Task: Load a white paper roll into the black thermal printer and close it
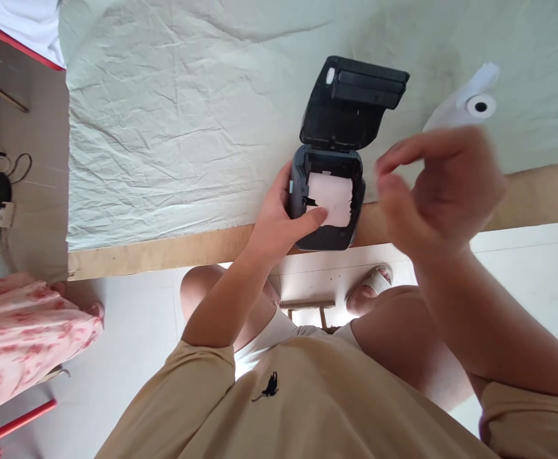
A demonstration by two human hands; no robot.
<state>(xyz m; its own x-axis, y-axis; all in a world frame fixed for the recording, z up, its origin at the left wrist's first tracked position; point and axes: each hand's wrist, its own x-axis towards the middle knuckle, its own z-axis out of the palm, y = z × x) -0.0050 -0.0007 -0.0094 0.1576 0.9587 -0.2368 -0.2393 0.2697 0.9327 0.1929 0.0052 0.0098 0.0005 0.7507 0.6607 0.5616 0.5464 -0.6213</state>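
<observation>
Left hand (279, 222) on hinged plastic case (332, 154), smooth paper roll (332, 192) inside

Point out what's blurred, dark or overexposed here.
Head view: right hand smeared, probably by motion; head view: left hand and black device fairly crisp, its lid dark inside; head view: floor glaring white between the legs.

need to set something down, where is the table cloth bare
Widest: the pale cloth left of the left hand, out to the cloth's left edge. Also right of the paper roll. Crowded: around the open black device, with the right hand hovering alongside.
</observation>
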